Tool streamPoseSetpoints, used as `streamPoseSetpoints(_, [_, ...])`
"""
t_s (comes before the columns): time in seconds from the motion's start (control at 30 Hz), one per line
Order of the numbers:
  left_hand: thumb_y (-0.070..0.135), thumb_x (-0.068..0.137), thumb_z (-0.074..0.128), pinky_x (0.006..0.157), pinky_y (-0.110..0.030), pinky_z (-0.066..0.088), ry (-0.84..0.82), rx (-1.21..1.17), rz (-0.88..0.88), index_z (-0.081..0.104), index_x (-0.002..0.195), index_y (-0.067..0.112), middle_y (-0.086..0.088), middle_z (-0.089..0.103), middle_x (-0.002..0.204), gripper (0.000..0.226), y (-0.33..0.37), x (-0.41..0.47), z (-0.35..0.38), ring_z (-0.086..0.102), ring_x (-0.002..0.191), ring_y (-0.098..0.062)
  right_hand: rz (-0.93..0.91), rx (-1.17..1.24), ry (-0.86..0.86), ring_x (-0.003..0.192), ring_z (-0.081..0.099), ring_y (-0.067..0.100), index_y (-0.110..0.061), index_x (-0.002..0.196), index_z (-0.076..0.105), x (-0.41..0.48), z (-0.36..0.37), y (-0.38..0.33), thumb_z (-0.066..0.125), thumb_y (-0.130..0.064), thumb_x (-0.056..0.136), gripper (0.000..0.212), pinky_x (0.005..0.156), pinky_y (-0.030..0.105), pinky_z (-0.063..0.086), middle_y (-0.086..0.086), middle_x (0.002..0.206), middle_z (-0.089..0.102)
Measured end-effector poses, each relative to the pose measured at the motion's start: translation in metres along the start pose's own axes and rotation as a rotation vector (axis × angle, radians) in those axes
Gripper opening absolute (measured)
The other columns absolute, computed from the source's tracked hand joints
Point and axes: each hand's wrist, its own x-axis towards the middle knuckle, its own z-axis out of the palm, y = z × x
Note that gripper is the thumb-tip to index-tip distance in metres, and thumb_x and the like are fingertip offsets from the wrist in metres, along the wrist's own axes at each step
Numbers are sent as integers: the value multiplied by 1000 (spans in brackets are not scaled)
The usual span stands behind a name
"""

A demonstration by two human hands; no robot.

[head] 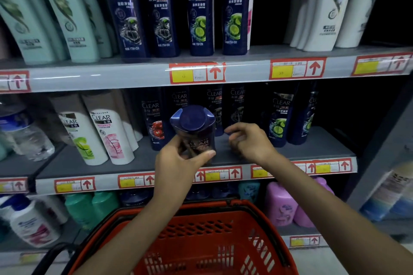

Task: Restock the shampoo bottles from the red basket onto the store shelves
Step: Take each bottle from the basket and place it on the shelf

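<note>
- Left hand (176,163): bare, with slender fingers and a short, plain thumbnail.
- Right hand (248,142): bare, with slender fingers.
- Left forearm (138,225) and right forearm (324,198): bare down to the view's lower edge.

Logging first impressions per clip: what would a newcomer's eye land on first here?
The dark blue Clear bottle stands at centre, gripped by the left hand before the middle shelf. Beside it the right hand hovers, fingers loosely curled, holding nothing. The red basket fills the bottom edge.
</note>
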Motion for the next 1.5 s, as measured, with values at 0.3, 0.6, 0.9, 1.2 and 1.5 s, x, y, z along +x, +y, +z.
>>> streamPoseSetpoints(0.3, [39, 69, 92, 84, -41, 62, 17, 47, -25, 72, 108, 33, 15, 78, 95, 44, -11, 32, 57, 73, 91, -4, -75, 17, -182, 90, 74, 13, -25, 118, 69, -16, 2, 4, 87, -19, 68, 54, 87, 45, 61, -4, 98, 78])
streamPoseSetpoints(0.6, [51, 79, 83, 81, -32, 59, -37, 105, -127, 68, 113, 35, 20, 73, 93, 41, -12, 57, 75, 71, 94, -7, -53, -77, 21, 84, 64, 16, -18, 113, 66, -15, 19, 3, 79, -34, 86, 33, 62, 26, 43, -5, 91, 67])
streamPoseSetpoints(0.9, [32, 91, 77, 74, -16, 49, -143, 107, -147, 68, 126, 23, 14, 74, 94, 37, -31, 54, 67, 67, 91, 0, 83, -112, 129, 96, 65, 23, -13, 116, 58, -17, 27, 3, 77, -42, 87, 46, 78, 36, 54, 2, 104, 69])
streamPoseSetpoints(1.2, [-3, 94, 46, 91, -30, 51, -211, 272, -276, 58, 140, 11, -8, 72, 116, 50, -29, 55, 57, 64, 106, -22, 203, -67, 167, 93, 67, 26, -23, 87, 62, -22, 31, -4, 72, -13, 88, 14, 77, 29, 52, 5, 94, 73])
streamPoseSetpoints(1.5, [-5, 99, 48, 93, -22, 40, -338, 219, -361, 39, 157, 13, -10, 62, 132, 61, -30, 73, 66, 57, 121, -24, 297, 280, 4, 95, 73, 31, -25, 75, 52, 1, 37, -4, 70, 9, 77, 39, 88, 50, 61, 2, 87, 67])
